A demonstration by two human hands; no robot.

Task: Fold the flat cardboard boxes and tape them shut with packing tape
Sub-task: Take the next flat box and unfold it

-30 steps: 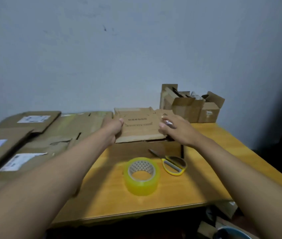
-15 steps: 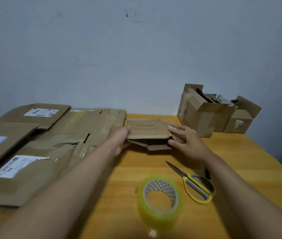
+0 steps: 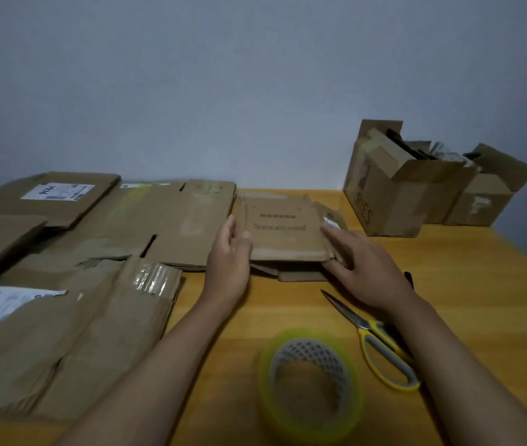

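Resting on a wooden table [image 3: 468, 284], with big flattened cartons [image 3: 94, 284] spread at left and opened boxes [image 3: 394, 194] against the wall at right; held mid-table, near the far edge, a small flat cardboard box [image 3: 283, 231], tan, creased, printed with dark lines, lower flaps poking out beneath; gripped at its left edge by the left hand [image 3: 228, 262], thumb curled on top; braced along its right edge by the right hand [image 3: 363, 267], fingers straight, not clamped. Probably best done by lifting clear of the pile, then pushing opposite edges inward so the sleeve pops square; worth keeping the tape roll [image 3: 310, 386] and yellow scissors [image 3: 381, 346] within reach, just nearer the body.
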